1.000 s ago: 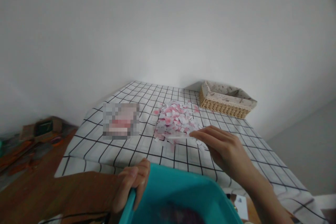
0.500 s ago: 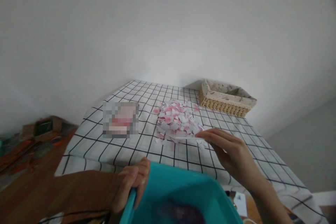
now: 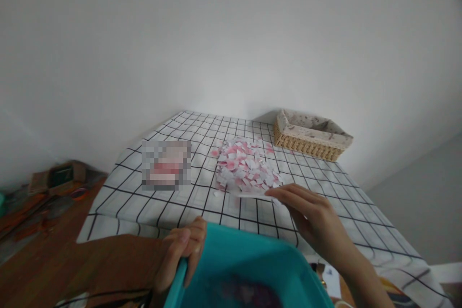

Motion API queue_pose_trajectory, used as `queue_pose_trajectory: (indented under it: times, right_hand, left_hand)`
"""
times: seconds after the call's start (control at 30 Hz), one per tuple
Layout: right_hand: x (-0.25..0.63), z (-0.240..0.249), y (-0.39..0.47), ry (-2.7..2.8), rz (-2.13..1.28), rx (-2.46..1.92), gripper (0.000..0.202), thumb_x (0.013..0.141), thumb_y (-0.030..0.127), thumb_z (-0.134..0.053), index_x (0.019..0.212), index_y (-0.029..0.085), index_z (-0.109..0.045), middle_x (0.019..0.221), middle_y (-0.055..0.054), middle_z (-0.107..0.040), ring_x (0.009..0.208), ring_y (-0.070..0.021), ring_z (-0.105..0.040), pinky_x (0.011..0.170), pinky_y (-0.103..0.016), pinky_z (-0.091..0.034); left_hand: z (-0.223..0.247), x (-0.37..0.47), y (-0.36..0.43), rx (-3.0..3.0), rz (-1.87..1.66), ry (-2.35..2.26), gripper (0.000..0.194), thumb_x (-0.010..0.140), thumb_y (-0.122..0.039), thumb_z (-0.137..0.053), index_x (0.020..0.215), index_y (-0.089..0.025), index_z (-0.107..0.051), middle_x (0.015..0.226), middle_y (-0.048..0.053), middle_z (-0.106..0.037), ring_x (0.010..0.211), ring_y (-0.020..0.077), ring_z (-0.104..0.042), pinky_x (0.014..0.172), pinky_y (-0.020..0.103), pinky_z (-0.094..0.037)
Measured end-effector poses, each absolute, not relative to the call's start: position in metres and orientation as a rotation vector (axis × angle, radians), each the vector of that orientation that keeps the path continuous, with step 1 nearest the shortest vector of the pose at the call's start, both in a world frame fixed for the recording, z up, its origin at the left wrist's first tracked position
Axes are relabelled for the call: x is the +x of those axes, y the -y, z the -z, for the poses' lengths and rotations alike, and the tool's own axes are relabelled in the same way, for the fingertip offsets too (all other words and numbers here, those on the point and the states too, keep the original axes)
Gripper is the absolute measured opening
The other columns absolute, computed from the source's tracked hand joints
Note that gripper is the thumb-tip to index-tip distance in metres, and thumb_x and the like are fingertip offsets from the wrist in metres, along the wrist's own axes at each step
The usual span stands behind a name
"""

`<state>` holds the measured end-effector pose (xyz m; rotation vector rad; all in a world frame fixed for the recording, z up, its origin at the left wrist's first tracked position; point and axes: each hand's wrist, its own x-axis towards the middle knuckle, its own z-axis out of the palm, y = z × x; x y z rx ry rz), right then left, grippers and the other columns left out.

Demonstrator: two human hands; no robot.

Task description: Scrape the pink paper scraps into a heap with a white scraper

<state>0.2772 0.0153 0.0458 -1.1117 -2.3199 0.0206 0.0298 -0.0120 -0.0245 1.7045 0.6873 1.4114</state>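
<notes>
My left hand (image 3: 184, 250) is wrapped round the left rim of a teal plastic bin (image 3: 245, 243), below the table's front edge. Dark reddish stuff lies blurred at the bin's bottom. A thin white sheet (image 3: 249, 195), seen nearly edge-on, is pinched in the fingers of my right hand (image 3: 310, 211). Whether it is paper or plastic I cannot tell. It sits at the near edge of a pile of pink and white paper scraps (image 3: 241, 163), hiding some of them.
The table wears a white cloth with black grid lines (image 3: 202, 192). A cloth-lined wicker basket (image 3: 310, 147) stands at the back right against the wall. A pixelated flat item (image 3: 166, 166) lies on the left. An open box (image 3: 59, 178) is on the floor at left.
My right hand has moved slightly left and down with the white sheet. My left hand stays on the bin's rim.
</notes>
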Motion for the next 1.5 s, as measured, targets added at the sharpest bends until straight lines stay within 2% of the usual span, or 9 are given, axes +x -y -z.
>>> queue_pose_trajectory:
  times: [0.13, 0.3, 0.5, 0.67, 0.9, 1.1, 1.33, 1.5]
  right_hand:
    - [0.280, -0.044, -0.021, 2.198, 0.131, -1.208, 0.030, 0.086, 0.004, -0.041, 0.104, 0.018, -0.061, 0.093, -0.005, -0.069, 0.086, -0.0172, -0.063, 0.071, -0.030, -0.051]
    - [0.281, -0.046, -0.014, 2.231, -0.011, -1.183, 0.034, 0.084, 0.002, -0.042, 0.106, 0.022, -0.059, 0.092, -0.002, -0.067, 0.083, -0.0132, -0.062, 0.069, -0.024, -0.050]
    - [0.290, -0.041, -0.003, 2.244, -0.182, -1.188, 0.038, 0.084, 0.000, -0.041, 0.108, 0.025, -0.056, 0.095, -0.001, -0.066, 0.089, -0.0121, -0.062, 0.074, -0.022, -0.049]
    - [0.291, -0.040, -0.004, 2.211, -0.119, -1.218, 0.031, 0.087, 0.005, -0.042, 0.107, 0.023, -0.057, 0.094, -0.003, -0.067, 0.087, -0.0132, -0.063, 0.071, -0.023, -0.050]
    - [0.288, -0.045, -0.001, 2.252, -0.208, -1.187, 0.031, 0.087, 0.007, -0.039, 0.106, 0.022, -0.058, 0.093, -0.004, -0.068, 0.087, -0.0152, -0.064, 0.072, -0.025, -0.051]
    - [0.290, -0.040, -0.003, 2.226, -0.116, -1.206, 0.028, 0.088, 0.010, -0.039, 0.106, 0.021, -0.059, 0.094, -0.006, -0.068, 0.088, -0.0168, -0.064, 0.071, -0.027, -0.052]
    - [0.291, -0.041, 0.000, 2.267, -0.228, -1.176, 0.031, 0.087, 0.009, -0.039, 0.108, 0.022, -0.058, 0.092, -0.005, -0.068, 0.085, -0.0156, -0.065, 0.070, -0.026, -0.052]
    - [0.292, -0.041, 0.000, 2.232, -0.180, -1.191, 0.027, 0.089, 0.010, -0.040, 0.105, 0.022, -0.058, 0.092, -0.006, -0.067, 0.089, -0.0170, -0.064, 0.071, -0.027, -0.052]
  left_hand:
    - [0.025, 0.029, 0.009, 1.635, -1.397, -0.631, 0.064, 0.097, -0.031, -0.016, 0.036, -0.016, -0.031, 0.035, -0.001, -0.039, 0.043, 0.0120, -0.041, 0.057, 0.029, -0.038]
    - [0.025, 0.030, 0.012, 1.614, -1.413, -0.634, 0.063, 0.097, -0.029, -0.018, 0.036, -0.016, -0.030, 0.035, -0.002, -0.038, 0.042, 0.0115, -0.039, 0.060, 0.030, -0.038]
    - [0.028, 0.029, 0.027, 1.551, -1.412, -0.745, 0.062, 0.097, -0.029, -0.017, 0.037, -0.017, -0.030, 0.036, -0.004, -0.040, 0.039, 0.0115, -0.041, 0.073, 0.034, -0.037]
    - [0.038, 0.028, 0.025, 1.570, -1.346, -0.734, 0.066, 0.097, -0.035, -0.014, 0.035, -0.018, -0.031, 0.034, -0.002, -0.042, 0.040, 0.0134, -0.042, 0.061, 0.033, -0.037]
    - [0.053, 0.034, 0.025, 1.543, -1.460, -0.778, 0.064, 0.096, -0.029, -0.019, 0.034, -0.018, -0.030, 0.031, -0.002, -0.040, 0.038, 0.0124, -0.040, 0.064, 0.034, -0.036]
    - [0.048, 0.036, 0.027, 1.518, -1.514, -0.777, 0.063, 0.096, -0.029, -0.020, 0.036, -0.017, -0.030, 0.034, -0.002, -0.041, 0.040, 0.0121, -0.039, 0.064, 0.033, -0.036]
    - [0.054, 0.034, 0.017, 1.577, -1.536, -0.622, 0.066, 0.096, -0.028, -0.018, 0.033, -0.017, -0.031, 0.031, -0.001, -0.036, 0.038, 0.0119, -0.037, 0.055, 0.031, -0.034]
    - [0.046, 0.033, 0.018, 1.586, -1.450, -0.696, 0.068, 0.096, -0.033, -0.018, 0.032, -0.017, -0.031, 0.032, -0.001, -0.039, 0.039, 0.0120, -0.040, 0.058, 0.031, -0.037]
